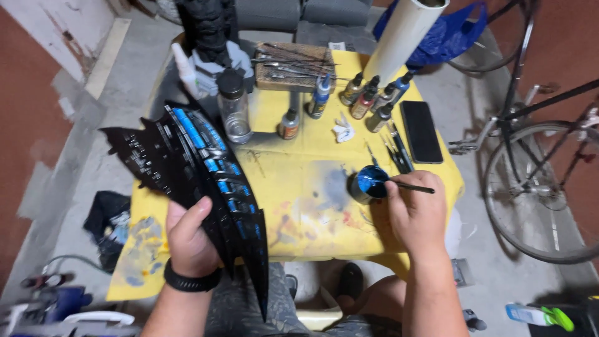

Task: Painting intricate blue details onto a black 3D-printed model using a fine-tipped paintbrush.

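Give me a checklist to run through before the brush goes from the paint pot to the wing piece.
1. Brush tip in the blue paint pot: ok; right hand holds the brush there.
2. Black wing piece held: ok, left hand grips its lower part.
3. Paint load on the bristles: cannot tell, tip hidden in the pot.
4. Blue panels facing up: ok.
5. Phone near the pot: not ok, uncovered beside it.

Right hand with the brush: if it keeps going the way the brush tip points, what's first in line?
The right hand aims its thin brush leftward into the small blue paint pot; the tip looks already at or in the paint. Past it lies the yellow table cover, though depth is unclear.
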